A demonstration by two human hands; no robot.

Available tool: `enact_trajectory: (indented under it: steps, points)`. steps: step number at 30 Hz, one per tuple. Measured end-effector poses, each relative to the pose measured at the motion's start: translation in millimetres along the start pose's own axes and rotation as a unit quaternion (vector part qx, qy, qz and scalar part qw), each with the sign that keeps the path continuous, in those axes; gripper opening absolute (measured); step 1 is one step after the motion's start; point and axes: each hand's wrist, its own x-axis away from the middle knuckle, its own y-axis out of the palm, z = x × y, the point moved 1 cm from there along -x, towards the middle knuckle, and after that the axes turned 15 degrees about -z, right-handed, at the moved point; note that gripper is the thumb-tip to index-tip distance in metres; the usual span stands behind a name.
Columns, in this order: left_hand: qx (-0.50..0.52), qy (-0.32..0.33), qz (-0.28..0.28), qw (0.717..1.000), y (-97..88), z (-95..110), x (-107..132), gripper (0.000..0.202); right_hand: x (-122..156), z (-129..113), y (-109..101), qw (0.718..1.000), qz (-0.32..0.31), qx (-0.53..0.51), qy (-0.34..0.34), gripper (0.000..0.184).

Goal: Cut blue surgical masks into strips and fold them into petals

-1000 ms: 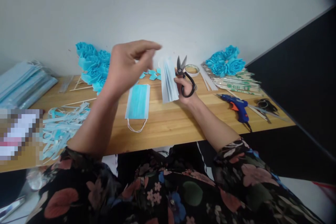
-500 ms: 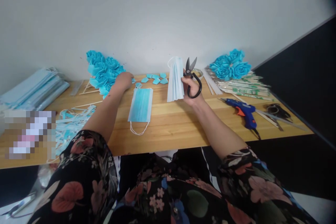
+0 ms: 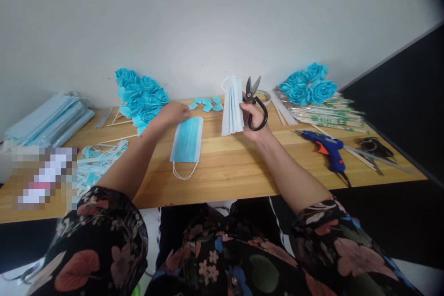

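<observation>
Wooden surface (image 3: pixel 225 166): clutching scissors (image 3: pixel 255 104) plus folded masks (image 3: pixel 231 108) in right hand (image 3: pixel 251 122), touching flat face mask (image 3: pixel 187 141) with curled left hand (image 3: pixel 173 113), grip unclear.

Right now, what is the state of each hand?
Left hand: at the far edge of the flat face mask; grip cannot be told.
Right hand: closed, holding black scissors and a folded mask stack.

Held up: pale-blue pleated mask stack (image 3: pixel 232 106) and black-handled scissors (image 3: pixel 255 104); lying flat: blue face mask (image 3: pixel 187 140).
The stack stands upright at centre, fanned, with the scissors just right of it, blades parted and pointing up; the flat mask lies just left, white ear loop nearest.
</observation>
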Motion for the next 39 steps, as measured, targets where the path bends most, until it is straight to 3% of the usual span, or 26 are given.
enact_trajectory:
  steps: [6, 8, 12, 17, 21, 25, 28, 32, 39]
  points:
    - [0.01, 0.092, -0.107, 0.99, 11.6, 5, 25, 0.025, 0, 1, 2, 1.0, -0.004, -0.01, 0.009, 0.058]
    - [0.026, 0.076, -0.069, 0.994, 5.3, -1, 27, 0.029, 0, 1, 3, 1.0, -0.001, -0.018, 0.017, 0.057]
    - [-0.001, -0.05, 0.078, 0.996, -3.7, -15, 12, 0.034, 1, 2, 4, 0.998, 0.003, -0.056, 0.018, 0.054]
    - [-0.046, 0.002, 0.046, 0.998, 6.0, -21, -24, 0.048, 0, 1, 3, 0.995, 0.006, -0.101, 0.008, 0.05]
    - [-0.065, -0.016, 0.025, 0.997, 12.7, -29, -43, 0.045, 0, 2, 3, 0.994, 0.008, -0.112, 0.01, 0.05]
    - [-0.053, -0.027, 0.026, 0.998, 15.0, -45, -48, 0.043, -1, 6, 0, 0.993, 0.008, -0.115, 0.009, 0.051]
    - [-0.047, 0.003, 0.054, 0.997, 11.8, -53, -43, 0.045, -1, 10, -2, 0.997, 0.016, -0.077, 0.018, 0.052]
    - [-0.043, -0.005, 0.118, 0.992, 2.0, -43, -26, 0.044, -1, 11, -1, 0.998, 0.025, -0.006, 0.049, 0.054]
    - [-0.057, -0.03, 0.014, 0.998, 8.4, -11, -12, 0.034, -1, 7, 2, 0.999, 0.004, 0.001, 0.053, 0.058]
